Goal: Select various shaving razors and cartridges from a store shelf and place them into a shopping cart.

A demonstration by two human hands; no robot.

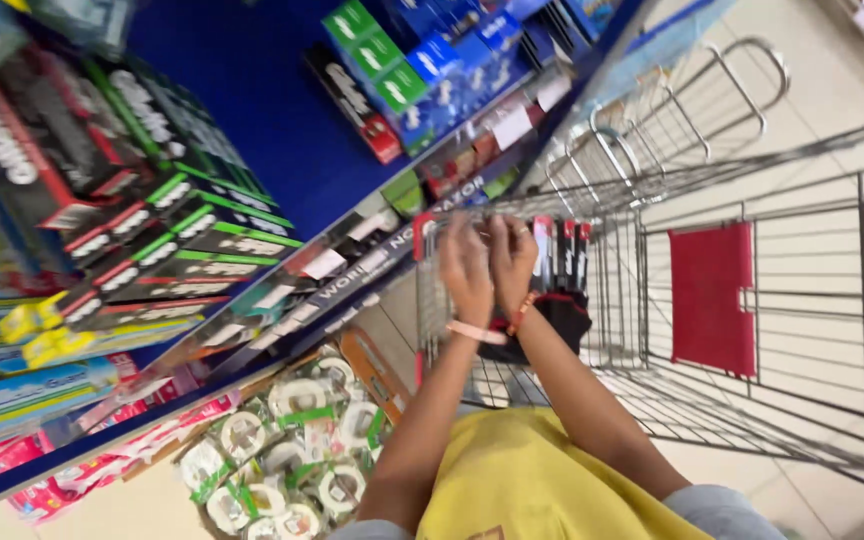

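in the head view both my hands are raised at the middle of the frame, over the near edge of a wire shopping cart (752,180). my left hand (465,268) and my right hand (512,258) are side by side, almost touching, backs toward the camera. just right of my right hand stands a row of slim red, black and white packs (560,255), upright above a dark holder (552,320) that sits inside the cart.

the picture is blurred, and my fingers curl away from me, so i cannot tell whether either hand is gripping anything or how far it is spread.

the cart's red flap (712,297) hangs at centre right. at lower left a cardboard box (372,365) holds round green-and-white wrapped items (282,450). blue shelves (282,130) at upper left carry boxed goods.
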